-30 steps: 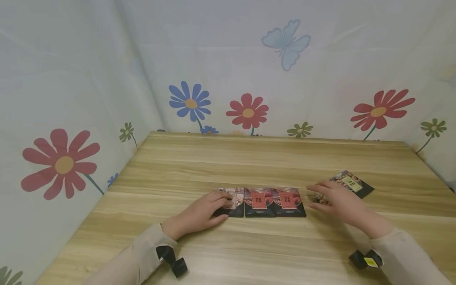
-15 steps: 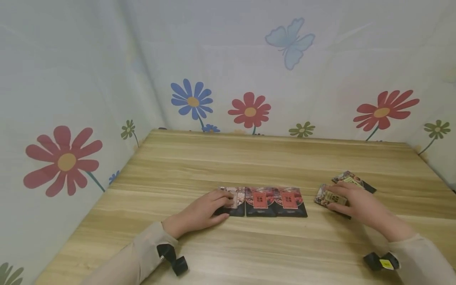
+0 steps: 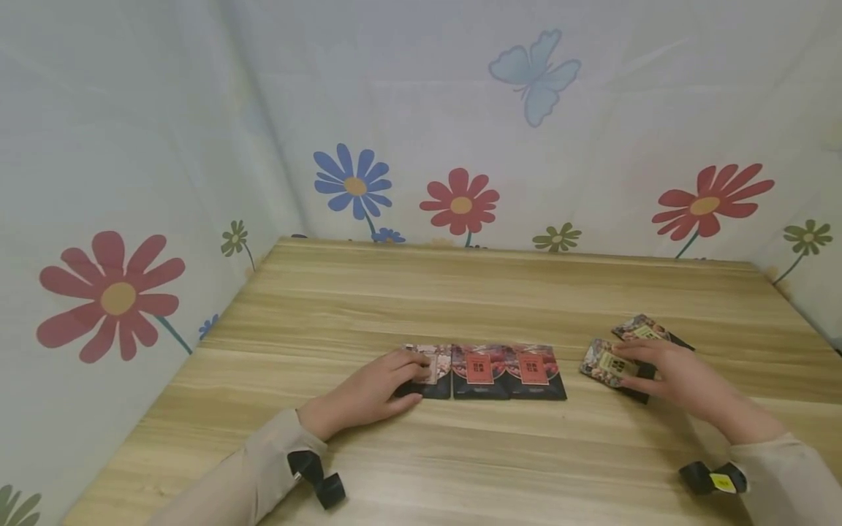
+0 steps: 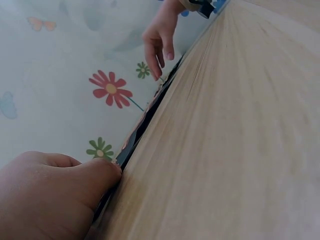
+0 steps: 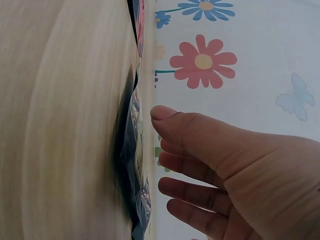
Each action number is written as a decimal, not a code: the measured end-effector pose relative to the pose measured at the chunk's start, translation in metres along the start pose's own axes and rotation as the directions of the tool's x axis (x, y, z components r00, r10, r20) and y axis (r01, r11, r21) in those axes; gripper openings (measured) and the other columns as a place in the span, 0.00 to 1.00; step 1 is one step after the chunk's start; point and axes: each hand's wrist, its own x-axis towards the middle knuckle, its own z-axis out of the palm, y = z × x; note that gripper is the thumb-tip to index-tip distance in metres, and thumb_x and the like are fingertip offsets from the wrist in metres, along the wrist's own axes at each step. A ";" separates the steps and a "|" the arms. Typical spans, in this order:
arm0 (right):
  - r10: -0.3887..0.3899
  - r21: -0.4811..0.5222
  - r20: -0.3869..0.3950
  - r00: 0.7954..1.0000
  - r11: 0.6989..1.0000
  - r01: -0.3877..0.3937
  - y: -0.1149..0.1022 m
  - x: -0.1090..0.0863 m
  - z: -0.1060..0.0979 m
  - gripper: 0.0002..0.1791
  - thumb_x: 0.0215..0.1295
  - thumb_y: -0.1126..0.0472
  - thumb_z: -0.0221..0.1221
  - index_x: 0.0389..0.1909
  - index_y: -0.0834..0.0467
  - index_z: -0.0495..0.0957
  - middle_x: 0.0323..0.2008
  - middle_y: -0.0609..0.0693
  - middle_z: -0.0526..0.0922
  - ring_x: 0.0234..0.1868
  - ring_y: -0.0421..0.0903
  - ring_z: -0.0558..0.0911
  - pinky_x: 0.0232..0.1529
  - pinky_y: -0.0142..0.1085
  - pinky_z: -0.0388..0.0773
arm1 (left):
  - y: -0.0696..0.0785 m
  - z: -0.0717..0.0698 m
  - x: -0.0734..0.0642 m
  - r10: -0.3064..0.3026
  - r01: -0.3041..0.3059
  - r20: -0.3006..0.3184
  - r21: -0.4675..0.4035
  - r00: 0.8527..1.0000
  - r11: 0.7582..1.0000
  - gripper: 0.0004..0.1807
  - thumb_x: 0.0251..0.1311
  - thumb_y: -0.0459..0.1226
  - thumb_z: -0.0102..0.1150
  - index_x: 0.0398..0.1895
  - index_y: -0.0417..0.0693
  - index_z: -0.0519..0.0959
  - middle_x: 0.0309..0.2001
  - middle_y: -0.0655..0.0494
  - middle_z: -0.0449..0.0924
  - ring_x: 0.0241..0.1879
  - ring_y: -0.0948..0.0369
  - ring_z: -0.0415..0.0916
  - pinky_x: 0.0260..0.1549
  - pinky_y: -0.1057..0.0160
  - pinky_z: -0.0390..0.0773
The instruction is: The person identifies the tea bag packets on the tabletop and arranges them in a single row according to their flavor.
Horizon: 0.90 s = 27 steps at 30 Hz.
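Note:
Three flat black sachets lie side by side in the head view: a pale-labelled sachet point(image 3: 439, 371) at the left, then a red-labelled sachet point(image 3: 480, 371) and a second red-labelled sachet point(image 3: 536, 371). My left hand point(image 3: 376, 391) rests on the pale one, its fingers covering the left part and its thumb at the near edge. Over to the right, my right hand point(image 3: 680, 387) hovers with loose fingers above a yellow-labelled sachet point(image 3: 601, 363). The right wrist view shows a gap between that hand and the sachet. Behind it lies another yellow-labelled sachet point(image 3: 641, 326), partly overlapped.
The wooden table point(image 3: 421, 292) meets a pale curtain point(image 3: 395, 88) printed with flowers and a butterfly at its back and sides. Black wrist cameras are strapped at both sleeves, the left camera point(image 3: 329, 491) hanging low over the wood.
My right hand has moved right and drawn back, uncovering more of the nearer yellow-labelled sachet, which now lies slightly further right. The left hand and the row stay put.

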 end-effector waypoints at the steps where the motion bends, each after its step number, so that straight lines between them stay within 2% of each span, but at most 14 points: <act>1: -0.002 0.003 0.006 1.000 1.000 0.002 0.001 0.000 0.000 0.26 0.56 0.53 0.67 0.53 0.62 0.80 0.55 0.64 0.80 0.56 0.65 0.77 0.51 0.58 0.77 | 0.000 0.000 0.000 0.000 0.000 0.001 -0.001 1.000 1.000 0.19 0.63 0.45 0.59 0.54 0.47 0.78 0.60 0.52 0.75 0.60 0.56 0.72 0.63 0.57 0.72; 14: -0.022 0.006 0.033 0.999 1.000 0.022 0.001 0.000 0.005 0.23 0.57 0.55 0.66 0.51 0.63 0.81 0.52 0.62 0.82 0.54 0.64 0.79 0.52 0.58 0.77 | 0.000 -0.001 -0.001 -0.011 0.011 0.006 -0.010 1.000 1.000 0.19 0.63 0.45 0.59 0.55 0.48 0.77 0.61 0.53 0.74 0.60 0.56 0.72 0.63 0.56 0.72; 27: -0.001 -0.032 0.013 1.000 0.999 0.001 -0.004 0.000 0.009 0.23 0.58 0.53 0.65 0.50 0.63 0.82 0.50 0.63 0.82 0.54 0.66 0.78 0.52 0.60 0.76 | 0.000 0.000 0.001 -0.005 0.005 0.007 -0.009 1.000 1.000 0.19 0.63 0.45 0.58 0.54 0.48 0.78 0.60 0.52 0.74 0.60 0.56 0.72 0.63 0.57 0.72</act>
